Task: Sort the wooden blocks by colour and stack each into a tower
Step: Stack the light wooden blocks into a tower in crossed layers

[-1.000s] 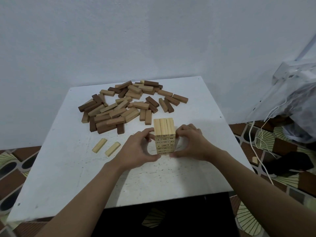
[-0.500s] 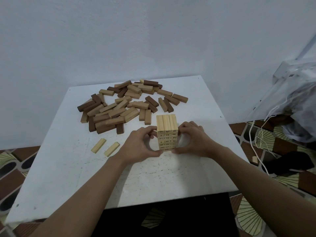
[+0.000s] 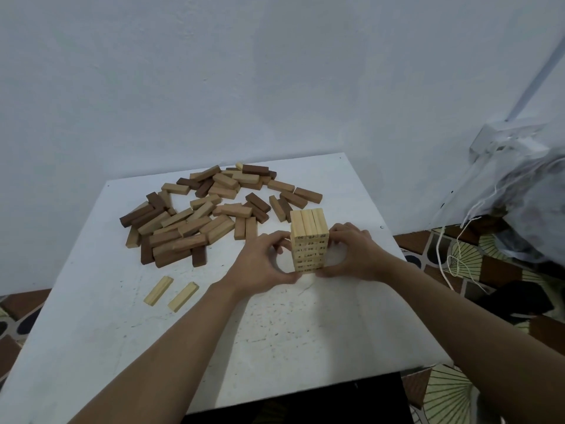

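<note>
**Pale tower squared up between two hands**

On the left of the white table (image 3: 91, 347), a pile of brown blocks (image 3: 195, 221) is shown. Mid-brown and dark-brown pieces are mixed and overlapping in it, so these colours are judged to be unsorted as yet. Nearer the viewer, and well apart from the pile, two loose pale blocks (image 3: 158, 290) are laid flat side by side. They are presumably set aside as the next pieces for the pale stack.

Right of these, the left hand (image 3: 260, 267) is curled round the left face of the pale tower (image 3: 309, 240), with the thumb low and the fingers higher. The tower is stood upright near the table's right edge, just in front of the pile, and its top course of three blocks is seen end-on to the viewer. The right hand (image 3: 351, 255) is curled round the opposite face in mirror fashion. The tower is thus gripped from both sides, a hold suited to pressing the courses flush. Contact behind the tower is hidden and cannot be confirmed.

Beyond the table, a white cable (image 3: 440, 252) is seen against the patterned floor.
</note>
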A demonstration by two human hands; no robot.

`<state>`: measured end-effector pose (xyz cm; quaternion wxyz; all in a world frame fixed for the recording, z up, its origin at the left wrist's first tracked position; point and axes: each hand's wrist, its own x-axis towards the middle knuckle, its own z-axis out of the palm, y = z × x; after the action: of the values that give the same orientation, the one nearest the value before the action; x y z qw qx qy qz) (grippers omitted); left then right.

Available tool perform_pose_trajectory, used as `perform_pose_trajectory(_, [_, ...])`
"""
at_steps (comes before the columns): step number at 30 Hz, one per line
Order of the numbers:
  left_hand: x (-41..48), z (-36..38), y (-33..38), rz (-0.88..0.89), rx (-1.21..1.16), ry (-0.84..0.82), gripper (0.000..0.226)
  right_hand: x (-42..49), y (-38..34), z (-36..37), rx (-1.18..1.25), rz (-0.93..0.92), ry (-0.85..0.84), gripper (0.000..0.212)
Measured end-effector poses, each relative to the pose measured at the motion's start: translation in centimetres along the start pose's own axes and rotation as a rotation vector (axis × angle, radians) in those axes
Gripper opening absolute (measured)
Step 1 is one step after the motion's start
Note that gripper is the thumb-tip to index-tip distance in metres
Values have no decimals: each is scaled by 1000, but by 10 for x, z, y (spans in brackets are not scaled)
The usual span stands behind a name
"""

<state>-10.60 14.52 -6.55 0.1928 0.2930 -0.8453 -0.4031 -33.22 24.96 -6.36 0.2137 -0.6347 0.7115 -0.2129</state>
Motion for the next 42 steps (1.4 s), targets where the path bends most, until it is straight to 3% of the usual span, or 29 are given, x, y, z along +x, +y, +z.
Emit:
perform_pose_trajectory(6, [12, 8, 5, -23, -48, 10, 68, 4, 9, -8, 8, 15, 4, 50])
perform_pose_trajectory(11, [13, 8, 7, -37, -70, 0, 67, 4, 10, -8, 18, 30, 12, 56])
perform_pose_trajectory(15, [5, 8, 6, -101, -60, -27, 78, -2, 7, -7, 71, 53, -1, 57])
perform_pose_trajectory(18, [-9, 12, 10, -198, -174, 25, 79, -13, -3, -7, 311, 79, -3, 56])
perform_pose_trajectory(21, [-28, 23, 21, -273, -434, 87, 59, -22, -9, 6, 607, 127, 127, 60])
perform_pose_trajectory(23, [-36, 31, 29, -272, -392, 115, 53, -26, -14, 16, 753, 162, 190, 56])
perform_pose_trajectory(25, [-40, 36, 39, -259, -325, 108, 74, -27, -21, 25, 824, 158, 225, 49])
perform_pose_trajectory(26, [-40, 39, 42, -274, -372, 108, 83, -28, -25, 27, 827, 156, 243, 44])
perform_pose_trajectory(32, [-39, 43, 55, -269, -621, 101, 71, -30, -46, 22, 855, 129, 284, 47])
perform_pose_trajectory(42, [-40, 44, 66, -235, -627, 73, 54, -38, -67, 12, 928, 112, 234, 48])
